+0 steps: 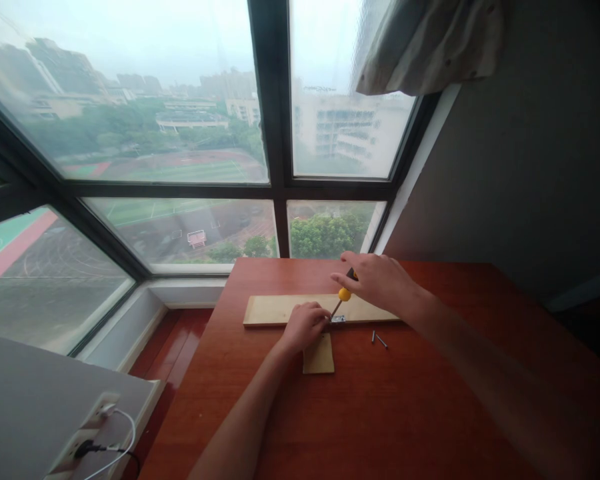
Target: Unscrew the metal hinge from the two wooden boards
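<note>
A long pale wooden board (275, 309) lies across the table. At its near edge sits a small metal bracket (339, 319). My right hand (380, 277) is closed around the handle of a screwdriver (345, 294), which has a yellow and black grip and slants down and left to the board beside the bracket. My left hand (306, 325) rests at the board's near edge, fingers bent together by the screwdriver's tip; whatever they pinch is too small to make out. Below that hand lies a small flat wooden piece (320, 357), partly covered by it.
Two screws or nails (380, 339) lie on the reddish-brown table (370, 413) right of the small wooden piece. Beyond the table stand large windows (330, 230). Plugs with cables (93, 448) are in wall sockets at the lower left. A curtain (430, 53) hangs at the upper right.
</note>
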`<state>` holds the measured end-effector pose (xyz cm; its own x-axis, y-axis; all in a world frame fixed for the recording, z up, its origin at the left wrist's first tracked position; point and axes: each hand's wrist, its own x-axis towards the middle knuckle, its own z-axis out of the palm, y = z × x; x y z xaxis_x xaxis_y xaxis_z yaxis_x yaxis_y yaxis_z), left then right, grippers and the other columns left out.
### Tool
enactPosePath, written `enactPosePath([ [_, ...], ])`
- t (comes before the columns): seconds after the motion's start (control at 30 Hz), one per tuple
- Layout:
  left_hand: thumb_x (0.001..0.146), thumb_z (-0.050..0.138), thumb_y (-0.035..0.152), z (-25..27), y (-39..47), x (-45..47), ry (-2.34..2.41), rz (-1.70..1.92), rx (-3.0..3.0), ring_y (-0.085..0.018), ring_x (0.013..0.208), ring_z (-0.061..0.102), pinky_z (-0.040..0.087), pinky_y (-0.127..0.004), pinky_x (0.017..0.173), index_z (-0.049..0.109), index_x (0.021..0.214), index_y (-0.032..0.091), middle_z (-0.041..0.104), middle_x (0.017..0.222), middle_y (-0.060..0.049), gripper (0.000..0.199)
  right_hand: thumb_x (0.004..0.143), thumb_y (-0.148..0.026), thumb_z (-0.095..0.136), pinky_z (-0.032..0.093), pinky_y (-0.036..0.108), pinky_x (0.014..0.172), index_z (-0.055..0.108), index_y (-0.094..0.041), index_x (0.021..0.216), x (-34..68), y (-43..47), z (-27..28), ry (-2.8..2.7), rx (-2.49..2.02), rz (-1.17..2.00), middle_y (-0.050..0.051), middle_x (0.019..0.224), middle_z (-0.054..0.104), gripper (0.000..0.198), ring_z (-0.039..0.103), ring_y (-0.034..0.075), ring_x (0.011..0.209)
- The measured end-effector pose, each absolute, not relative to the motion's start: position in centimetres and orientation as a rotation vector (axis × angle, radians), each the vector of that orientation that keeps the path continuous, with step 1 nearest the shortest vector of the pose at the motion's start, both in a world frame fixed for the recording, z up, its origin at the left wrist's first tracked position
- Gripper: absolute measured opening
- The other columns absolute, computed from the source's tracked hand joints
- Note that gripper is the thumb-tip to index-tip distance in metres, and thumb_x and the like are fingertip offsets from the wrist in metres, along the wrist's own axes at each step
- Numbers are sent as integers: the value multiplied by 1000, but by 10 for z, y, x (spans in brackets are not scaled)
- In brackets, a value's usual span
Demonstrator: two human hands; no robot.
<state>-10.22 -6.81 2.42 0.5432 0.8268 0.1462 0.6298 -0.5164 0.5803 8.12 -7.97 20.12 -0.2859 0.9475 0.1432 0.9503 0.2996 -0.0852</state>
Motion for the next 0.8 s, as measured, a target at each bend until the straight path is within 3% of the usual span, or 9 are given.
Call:
enactPosePath([
  [0.13, 86, 53, 25, 24, -68, -102, 1178, 566, 2318, -18, 88, 59, 37, -28, 76, 71, 94, 26, 68, 92, -2, 19, 87, -29, 52, 45, 30, 70, 63, -22, 101, 86, -79, 203, -2511, -1565, 87, 7, 94, 70, 19, 64, 23, 87],
  [0.27, 86, 53, 25, 25, -68, -102, 1187, 561, 2300, -18, 90, 59, 37, -29, 78, 71, 95, 26, 68, 94, -3, 20, 72, -8, 55, 46, 26, 77, 59, -23, 109, 94, -82, 206, -2619, -1169, 402, 5, 112, 63, 40, 60, 17, 95],
  [0.33, 86, 53, 26, 25, -68, -102, 1190, 550, 2297, -19, 91, 59, 37, -30, 79, 72, 96, 26, 69, 94, -3, 21, 75, -14, 57, 46, 28, 80, 55, -22, 116, 93, -83, 206, -2590, -1176, 386, 7, 120, 59, 42, 59, 19, 99],
  [0.4, 87, 52, 27, 25, -68, -102, 1189, 547, 2299, -19, 91, 59, 37, -30, 79, 72, 96, 26, 68, 94, -3, 21, 83, -31, 56, 47, 32, 79, 53, -21, 120, 89, -83, 205, -2525, -1345, 230, 9, 121, 60, 38, 60, 22, 99],
  [0.47, 87, 52, 27, 25, -68, -102, 1186, 551, 2303, -19, 91, 59, 37, -30, 78, 71, 96, 26, 68, 94, -3, 21, 89, -47, 47, 46, 34, 72, 56, -21, 116, 84, -83, 205, -2458, -1583, 67, 10, 110, 66, 39, 63, 25, 91],
  [0.53, 87, 52, 27, 24, -68, -102, 1183, 560, 2307, -19, 91, 59, 37, -30, 78, 71, 96, 26, 68, 94, -3, 21, 92, -52, 39, 45, 33, 65, 62, -22, 105, 81, -82, 204, -2436, -1747, -16, 9, 95, 70, 40, 65, 26, 82],
  [0.6, 87, 52, 26, 24, -68, -102, 1184, 563, 2315, -18, 89, 59, 37, -29, 77, 71, 95, 27, 68, 93, -3, 21, 95, -47, 36, 44, 31, 65, 64, -23, 97, 81, -81, 203, -2465, -1746, 3, 7, 89, 70, 37, 65, 24, 81],
  [0.7, 86, 53, 26, 24, -68, -101, 1197, 550, 2322, -18, 90, 59, 37, -29, 77, 71, 95, 27, 68, 93, -3, 21, 91, -31, 45, 45, 29, 74, 62, -23, 104, 87, -82, 202, -2499, -1549, 123, 5, 101, 69, 23, 64, 22, 92],
  [0.8, 86, 52, 26, 25, -68, -101, 1201, 534, 2314, -19, 91, 59, 37, -29, 79, 71, 96, 27, 68, 95, -3, 22, 77, -15, 54, 45, 28, 84, 56, -22, 118, 93, -86, 202, -2530, -1321, 258, 6, 117, 63, 41, 58, 21, 107],
])
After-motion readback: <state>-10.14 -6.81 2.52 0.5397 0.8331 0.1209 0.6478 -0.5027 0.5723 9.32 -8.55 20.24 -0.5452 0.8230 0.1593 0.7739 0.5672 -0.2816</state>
